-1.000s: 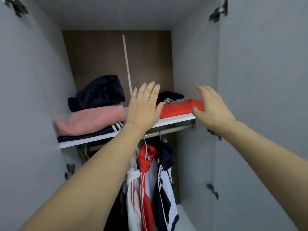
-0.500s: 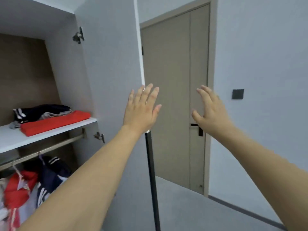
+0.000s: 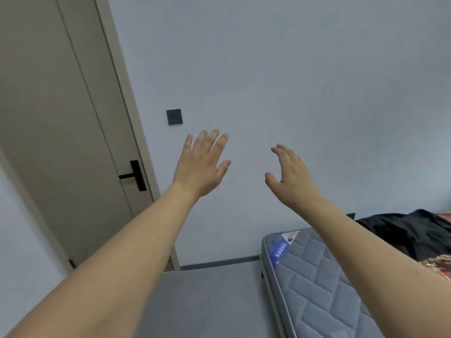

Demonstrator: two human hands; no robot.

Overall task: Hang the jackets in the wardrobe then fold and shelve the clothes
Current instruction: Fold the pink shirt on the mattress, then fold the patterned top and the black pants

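Turned away from the wardrobe; left hand (image 3: 201, 167) and right hand (image 3: 291, 176) both empty, fingers loose, heading for the crumpled black garment (image 3: 402, 230) on the grey quilted mattress (image 3: 317, 276).

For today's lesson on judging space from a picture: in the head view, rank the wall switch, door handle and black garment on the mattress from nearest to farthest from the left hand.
1. Wall switch: just above and left of the left hand.
2. Door handle: farther left, on the door.
3. Black garment: far right, lying on the mattress.

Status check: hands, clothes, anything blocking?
Left hand open, empty. Right hand open, empty. Dark garment heaped on mattress. Nothing between hands and garment.
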